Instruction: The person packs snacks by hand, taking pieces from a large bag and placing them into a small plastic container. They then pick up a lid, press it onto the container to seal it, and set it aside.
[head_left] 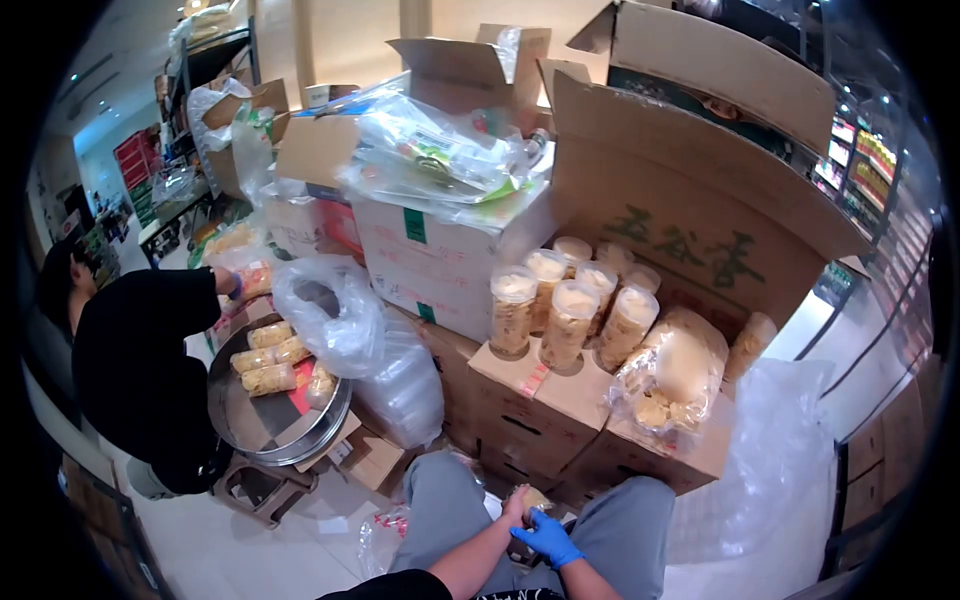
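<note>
Between my knees I hold a clear container of tan snack pieces [536,498], partly covered by my fingers. My bare left hand [514,507] wraps round its left side. My right hand [550,541], in a blue glove, closes on it from below and the right. Straight ahead, several clear jars of tan snack pieces [570,325] with lids stand on a cardboard box [535,395]. Beside them lies a clear plastic bag of the same snack pieces [672,372].
At left, a round metal pan [335,425] on a stool holds several filled jars. A co-worker in black [140,360] bends beside it. A bag of empty plastic jars [400,390] leans near the boxes. Plastic sheeting [765,450] hangs at right.
</note>
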